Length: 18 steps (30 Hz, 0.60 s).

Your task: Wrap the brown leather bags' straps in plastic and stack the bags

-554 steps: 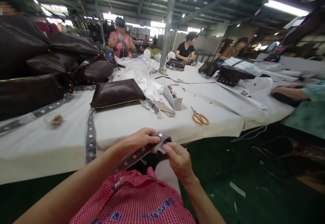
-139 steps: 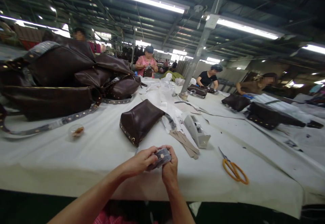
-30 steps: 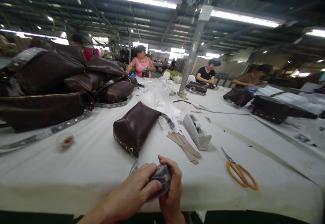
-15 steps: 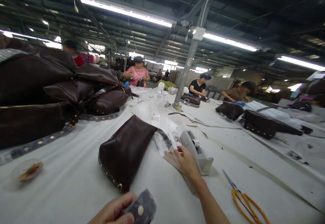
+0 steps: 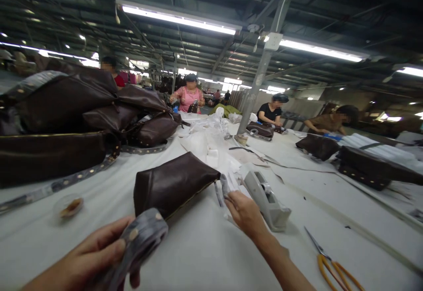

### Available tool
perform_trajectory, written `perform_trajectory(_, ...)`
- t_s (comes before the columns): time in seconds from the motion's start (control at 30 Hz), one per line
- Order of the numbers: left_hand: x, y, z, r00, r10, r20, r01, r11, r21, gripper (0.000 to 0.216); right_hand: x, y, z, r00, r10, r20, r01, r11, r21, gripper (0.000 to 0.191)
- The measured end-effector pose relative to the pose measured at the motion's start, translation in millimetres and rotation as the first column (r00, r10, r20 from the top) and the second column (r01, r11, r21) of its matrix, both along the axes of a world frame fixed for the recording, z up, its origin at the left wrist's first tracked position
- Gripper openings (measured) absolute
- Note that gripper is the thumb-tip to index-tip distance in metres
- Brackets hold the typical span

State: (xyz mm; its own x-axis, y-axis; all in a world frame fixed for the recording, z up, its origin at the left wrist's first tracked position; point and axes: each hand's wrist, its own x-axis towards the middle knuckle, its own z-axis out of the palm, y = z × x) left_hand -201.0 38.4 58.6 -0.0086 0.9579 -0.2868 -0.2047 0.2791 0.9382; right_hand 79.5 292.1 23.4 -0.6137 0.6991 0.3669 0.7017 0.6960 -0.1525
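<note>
My left hand (image 5: 95, 258) is at the bottom left, closed around a rolled-up grey strap with brass studs (image 5: 142, 238). My right hand (image 5: 243, 211) reaches forward onto the white table (image 5: 205, 247), its fingers pinched on something small among the white and grey paper slips (image 5: 228, 181) beside the brown leather bag (image 5: 172, 184). What it pinches I cannot make out. The grey tape dispenser (image 5: 267, 200) stands just right of that hand.
A heap of brown leather bags (image 5: 66, 115) with studded straps fills the left. A small clear dish (image 5: 69, 206) sits near them. Orange-handled scissors (image 5: 333, 267) lie at the lower right. More bags (image 5: 363, 163) and several seated workers (image 5: 188, 95) are along the far side.
My right hand let go of the rolled strap and reached out to the papers by the bag. My left hand keeps the strap roll and has drifted left.
</note>
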Motion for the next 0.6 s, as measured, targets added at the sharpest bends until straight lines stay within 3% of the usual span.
perform_trajectory(0.1,17.2,4.0,21.5,0.993,-0.081,-0.083,0.084,0.996,0.031,0.048,-6.2,-63.7,-28.9,0.991,0.121,-0.053,-0.117,0.99,0.074,0.02)
perform_trajectory(0.17,30.7,10.9,17.6,0.981,-0.16,-0.11,0.162,0.987,0.016,0.037,-12.6,-99.8,-53.8,0.989,0.149,-0.012,-0.147,0.985,0.088,0.012)
perform_trajectory(0.23,40.3,16.4,2.2,0.97,-0.207,-0.124,0.207,0.978,-0.013,0.033,-13.5,-120.3,-69.2,0.977,0.211,0.002,-0.211,0.976,0.048,0.007)
perform_trajectory(0.33,45.3,19.5,-22.1,0.962,-0.241,-0.126,0.238,0.971,-0.038,0.029,-0.3,-115.8,-64.9,0.942,0.32,-0.105,-0.329,0.941,-0.083,0.018)
perform_trajectory(0.4,44.6,20.2,-30.1,0.959,-0.257,-0.117,0.253,0.966,-0.042,0.029,12.3,-97.5,-51.3,0.932,0.336,-0.138,-0.348,0.935,-0.068,0.026)
perform_trajectory(0.53,40.7,24.3,-32.5,0.955,-0.283,-0.092,0.283,0.959,-0.02,0.029,22.8,-61.6,-35.0,0.927,0.363,0.093,-0.372,0.923,0.095,0.039)
perform_trajectory(0.6,38.8,28.3,-33.9,0.956,-0.281,-0.081,0.282,0.959,-0.003,0.029,19.6,-52.7,-36.2,0.894,0.402,0.199,-0.423,0.903,0.079,0.028)
